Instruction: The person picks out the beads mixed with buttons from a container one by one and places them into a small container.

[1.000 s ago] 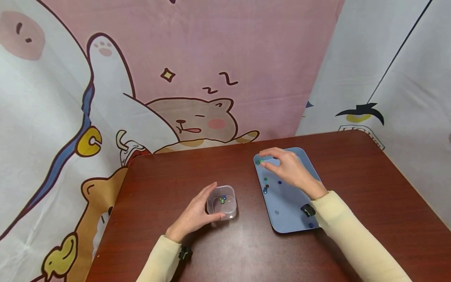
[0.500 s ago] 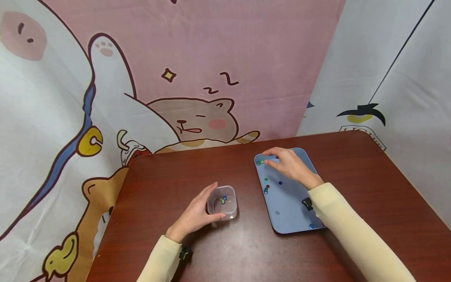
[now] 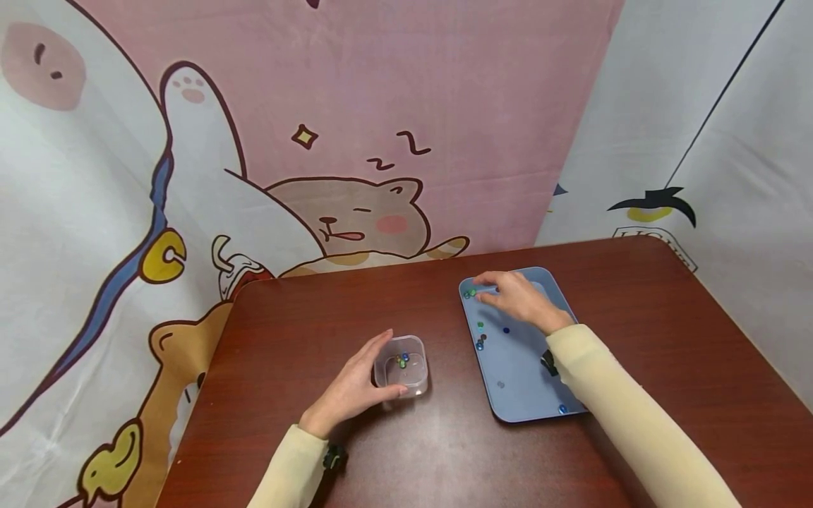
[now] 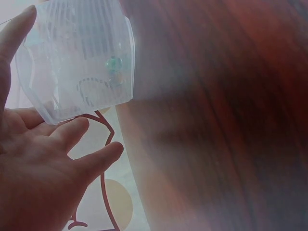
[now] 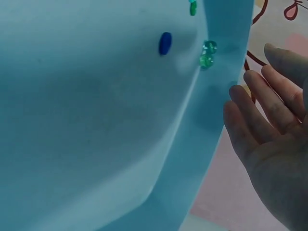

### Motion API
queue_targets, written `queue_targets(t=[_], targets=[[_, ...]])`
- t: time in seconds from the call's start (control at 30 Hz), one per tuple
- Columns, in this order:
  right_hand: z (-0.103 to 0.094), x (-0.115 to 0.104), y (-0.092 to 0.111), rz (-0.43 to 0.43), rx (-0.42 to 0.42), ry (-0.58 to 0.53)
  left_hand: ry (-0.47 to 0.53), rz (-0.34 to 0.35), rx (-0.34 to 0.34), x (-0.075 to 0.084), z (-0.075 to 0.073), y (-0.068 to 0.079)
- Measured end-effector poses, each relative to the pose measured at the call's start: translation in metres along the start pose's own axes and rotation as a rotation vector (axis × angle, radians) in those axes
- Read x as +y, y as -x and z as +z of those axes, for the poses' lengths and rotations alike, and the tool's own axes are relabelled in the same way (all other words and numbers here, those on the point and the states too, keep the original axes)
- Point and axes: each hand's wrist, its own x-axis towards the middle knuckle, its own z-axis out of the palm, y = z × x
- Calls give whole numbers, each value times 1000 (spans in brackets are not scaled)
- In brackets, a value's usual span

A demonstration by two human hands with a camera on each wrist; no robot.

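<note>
My left hand (image 3: 352, 384) holds a small clear plastic container (image 3: 416, 377) on the table, thumb at its near side and fingers at its far side. Several small glass marbles (image 3: 403, 360) lie inside it. In the left wrist view, some fingers spread beneath the container (image 4: 72, 62). Over the far part of a blue tray (image 3: 521, 388) hovers my right hand (image 3: 517, 300), thumb and fingers apart. Its fingertips are close to green marbles (image 3: 470, 293) in the tray's far left corner. The right wrist view shows nothing between those fingers, with green marbles (image 5: 207, 54) just beyond.
More marbles (image 3: 480, 337) line the tray's left side. A dark blue marble (image 3: 506, 330) sits further in, and a blue one (image 3: 562, 409) near the front. The brown table (image 3: 438, 451) ends at a cartoon-printed cloth (image 3: 495, 127) behind.
My right hand has shifted slightly right and then nearer, staying over the tray's far left corner. The left hand and container keep their place.
</note>
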Motion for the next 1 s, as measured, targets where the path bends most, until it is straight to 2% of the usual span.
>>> queue_targets(t=[0.77, 1.0], targets=[[18, 16, -15, 39, -32, 13, -27, 22, -3, -1, 0, -1], [22, 18, -19, -4, -26, 63, -29, 22, -7, -2, 0, -2]])
